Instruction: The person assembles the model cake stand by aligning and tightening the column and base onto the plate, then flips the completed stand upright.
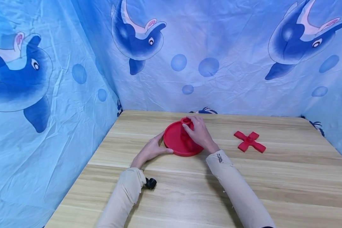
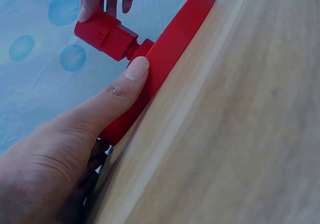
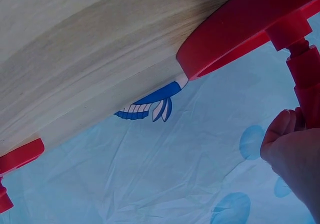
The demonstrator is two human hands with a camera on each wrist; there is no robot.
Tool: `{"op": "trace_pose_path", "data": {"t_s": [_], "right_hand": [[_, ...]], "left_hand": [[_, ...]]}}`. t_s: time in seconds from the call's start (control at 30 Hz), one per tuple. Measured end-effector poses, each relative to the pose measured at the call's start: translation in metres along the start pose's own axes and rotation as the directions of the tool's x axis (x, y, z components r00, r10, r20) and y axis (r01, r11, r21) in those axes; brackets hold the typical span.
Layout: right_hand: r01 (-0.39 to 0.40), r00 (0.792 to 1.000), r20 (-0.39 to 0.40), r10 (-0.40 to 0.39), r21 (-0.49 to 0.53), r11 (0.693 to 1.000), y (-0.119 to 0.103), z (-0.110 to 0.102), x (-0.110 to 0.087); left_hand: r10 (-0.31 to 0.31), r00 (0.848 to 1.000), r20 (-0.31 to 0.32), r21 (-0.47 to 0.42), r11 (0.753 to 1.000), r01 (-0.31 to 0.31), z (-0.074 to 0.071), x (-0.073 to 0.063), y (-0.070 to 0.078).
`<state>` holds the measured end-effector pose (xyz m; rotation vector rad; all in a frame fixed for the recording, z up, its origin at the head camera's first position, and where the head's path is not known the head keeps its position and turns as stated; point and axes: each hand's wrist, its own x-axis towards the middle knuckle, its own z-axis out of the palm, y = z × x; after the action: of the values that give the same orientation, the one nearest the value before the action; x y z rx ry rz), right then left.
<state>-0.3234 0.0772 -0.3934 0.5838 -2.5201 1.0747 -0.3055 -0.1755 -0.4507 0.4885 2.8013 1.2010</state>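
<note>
A red round tray (image 1: 174,143) with a raised rim sits on the table. My left hand (image 1: 151,149) holds it at the near left, its thumb pressed on the side wall and the fingers spread round the rim. From the tray's middle rises a red hollow post (image 1: 184,130), which my right hand (image 1: 200,132) grips near the top, thumb on the near side. In the left wrist view, a narrow threaded neck shows between the post (image 2: 107,34) and the short stub on the tray. The right wrist view shows this neck too, with fingers curled against the post.
To the right of the tray lies a red cross-shaped piece (image 1: 249,141) with a short peg standing at its centre. The wood-grain table (image 1: 296,177) ends at a blue dolphin-print cloth (image 1: 231,91) behind and on the left side. A small black device (image 1: 151,183) sits at my left cuff.
</note>
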Motion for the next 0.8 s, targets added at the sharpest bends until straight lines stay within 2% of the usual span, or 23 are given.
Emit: {"op": "trace_pose_path", "data": {"t_s": [0.2,0.37,0.5,0.8], "right_hand": [[-0.016,1.0,-0.009,0.016,0.014,1.0,0.0002,-0.0006,-0.0011],[0.006,1.0,-0.023,-0.005,0.025,1.0,0.0,-0.0013,-0.001],[0.019,1.0,-0.021,-0.019,0.0,1.0,0.0007,0.0001,-0.0005],[-0.009,1.0,-0.024,0.008,-0.037,0.999,-0.0012,0.0019,-0.0006]], "left_hand": [[-0.004,1.0,0.002,-0.002,1.0,0.004,0.0005,-0.0001,0.0004],[-0.006,1.0,0.001,-0.003,1.0,0.006,0.0012,0.0009,-0.0002],[-0.005,1.0,0.002,0.0,1.0,0.005,0.002,0.0018,-0.0011],[-0.002,1.0,-0.005,0.003,1.0,0.002,0.0017,0.0012,-0.001]]}}
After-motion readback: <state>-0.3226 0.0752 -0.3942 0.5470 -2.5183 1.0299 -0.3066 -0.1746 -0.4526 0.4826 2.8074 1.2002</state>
